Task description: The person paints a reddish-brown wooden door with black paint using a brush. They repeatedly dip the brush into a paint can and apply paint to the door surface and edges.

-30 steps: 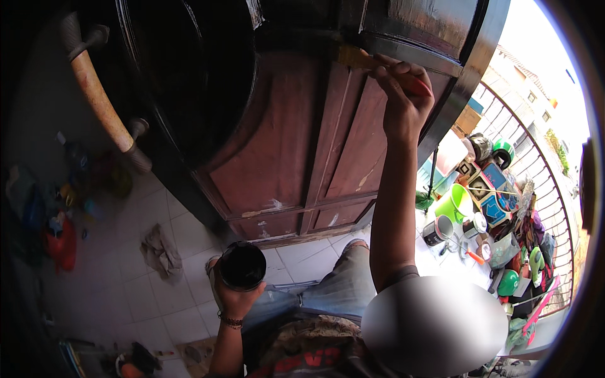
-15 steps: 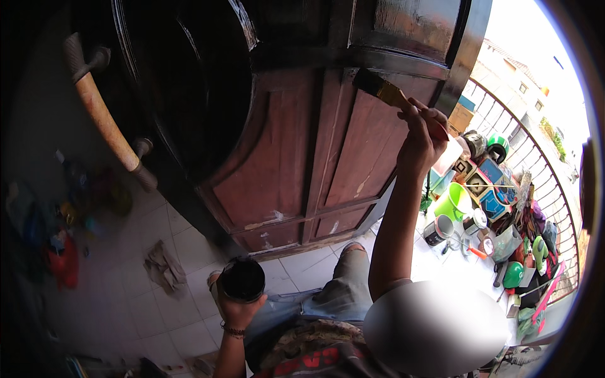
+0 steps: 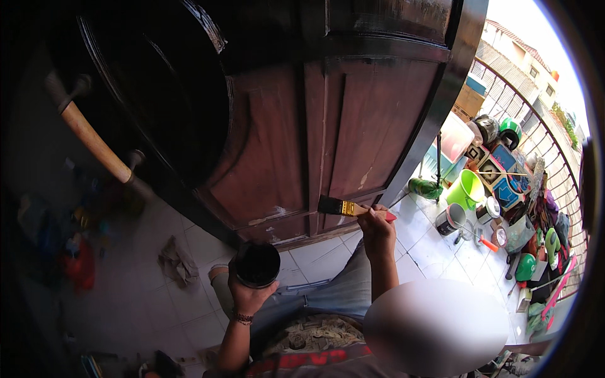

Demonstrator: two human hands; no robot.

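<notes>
My right hand (image 3: 378,232) is closed round the wooden handle of a paintbrush (image 3: 343,206). Its dark bristles point left, in front of the lower part of a wooden door (image 3: 378,120); whether they touch the wood I cannot tell. My left hand (image 3: 250,295) grips a round container of black paint (image 3: 257,264), held low above my lap. Black coating covers the door's upper and left parts, while the lower panels are reddish brown with pale scuffs near the bottom. A long wooden pull handle (image 3: 94,140) is fixed on the door's left side.
A crumpled cloth (image 3: 177,261) lies on the white tiles at left, near a red bag (image 3: 79,263). To the right stand a lime-green bucket (image 3: 466,190), a paint can (image 3: 450,219) and piled household items with helmets (image 3: 509,132), beside a metal railing (image 3: 535,104).
My right hand has come down and nearer with the paintbrush, from the top of the brown panels to their lower end. The paint container has shifted slightly right as the view turned.
</notes>
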